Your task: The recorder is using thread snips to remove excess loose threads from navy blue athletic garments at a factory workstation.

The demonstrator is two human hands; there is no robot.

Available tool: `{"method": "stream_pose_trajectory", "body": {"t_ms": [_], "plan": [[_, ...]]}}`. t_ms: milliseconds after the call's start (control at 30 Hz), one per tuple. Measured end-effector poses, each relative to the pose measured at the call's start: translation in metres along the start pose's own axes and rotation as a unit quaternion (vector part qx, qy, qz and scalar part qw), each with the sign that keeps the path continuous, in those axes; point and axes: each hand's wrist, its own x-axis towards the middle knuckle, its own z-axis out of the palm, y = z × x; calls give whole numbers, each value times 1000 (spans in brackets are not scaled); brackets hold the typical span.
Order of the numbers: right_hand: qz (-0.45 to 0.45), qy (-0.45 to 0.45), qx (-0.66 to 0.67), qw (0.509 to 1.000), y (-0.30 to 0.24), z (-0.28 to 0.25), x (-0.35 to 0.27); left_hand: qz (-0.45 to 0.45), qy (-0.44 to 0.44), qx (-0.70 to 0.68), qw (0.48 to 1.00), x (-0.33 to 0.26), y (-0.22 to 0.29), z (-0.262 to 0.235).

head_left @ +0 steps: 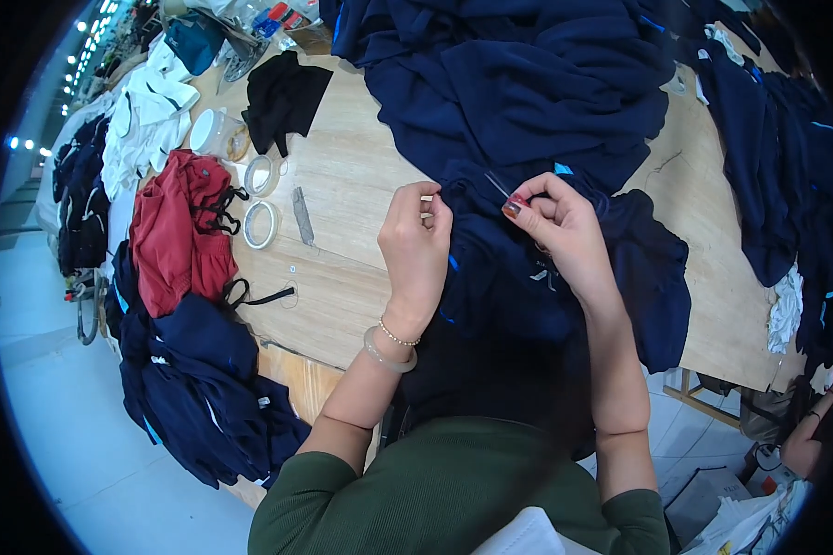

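A navy garment (491, 242) lies bunched before me at the table's near edge, with a pale label on its inner side. My right hand (565, 227) is closed above it, thumb and fingertips pinching a thin, pointed metal tool (496, 183). The tool points up and to the left; its exact kind is too small to tell. To the left of it, my left hand (416, 240) is at the garment's left edge, fingers curled and thumb meeting fingertips. Whatever sits in that pinch, perhaps nothing, is too small to see. A beaded bracelet and a pale bangle circle my left wrist.
A large navy fabric pile (528, 92) covers the table's far middle. Leftward are tape rolls (261, 225), a plastic tub (215, 132), black cloth (285, 100) and a red garment (183, 231). More navy garments (745, 157) hang at right, near another person's arm (810, 435).
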Motion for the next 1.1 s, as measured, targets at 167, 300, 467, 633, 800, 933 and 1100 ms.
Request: {"method": "stream_pose_trajectory", "body": {"t_ms": [167,300,467,633,800,933,1100], "plan": [[13,3,-9,1000,11,4,3,-26,-10,-10,1000,2,9,5],[47,-22,12,999,8,10,3,39,-6,38,998,3,-11,7],[83,-34,114,989,21,22,3,49,16,6,999,1,-22,13],[80,-11,123,989,31,33,7,53,11,-18,998,0,-18,14],[86,15,101,991,30,40,11,35,-9,-31,999,-2,-16,11],[112,31,64,991,29,46,13,23,-10,-36,999,-4,-15,9],[113,35,59,991,36,49,18,16,-15,-50,998,-5,-12,8]]}}
